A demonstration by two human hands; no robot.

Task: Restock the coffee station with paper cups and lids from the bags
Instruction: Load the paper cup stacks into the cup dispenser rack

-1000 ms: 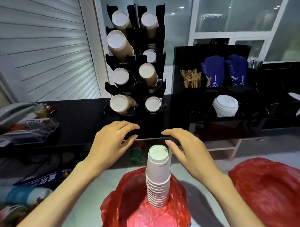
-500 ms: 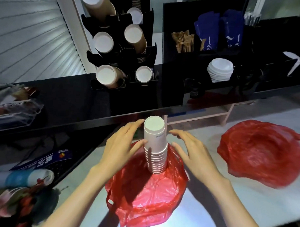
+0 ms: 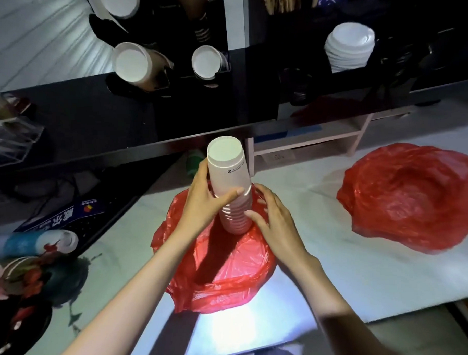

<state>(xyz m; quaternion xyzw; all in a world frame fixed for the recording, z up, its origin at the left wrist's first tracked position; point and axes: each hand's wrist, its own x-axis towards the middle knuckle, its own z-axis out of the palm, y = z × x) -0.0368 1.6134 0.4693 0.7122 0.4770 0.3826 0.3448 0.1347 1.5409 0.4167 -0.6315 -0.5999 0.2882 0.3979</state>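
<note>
Both hands have closed in on the stack of paper cups [image 3: 231, 188] since a moment ago, when they were only reaching toward it. The view has also tipped down, so the counter looks higher in the picture now.

The left hand [image 3: 204, 199] is wrapping around the left side of the stack. Its thumb is pressing across the front, and its fingers are curling behind, so it is gripping the cups. The right hand [image 3: 275, 221] is touching the low part of the stack on the right side. Its fingers are bent a little and spread, resting on the rims, and I cannot tell if it is really squeezing.

The cups are upside down, white bottoms up, and the stack is leaning a bit to the left. It is standing in the middle of a red bag [image 3: 225, 273] that is lying open on the light table [image 3: 363, 279]. A second red bag [image 3: 414, 197] is sitting well apart on the right.

Behind them is a black counter [image 3: 93, 123]. On it the cup rack [image 3: 160, 81] is holding cups lying on their sides. A pile of white lids [image 3: 349, 48] is sitting in a black holder to the right of the rack.
</note>
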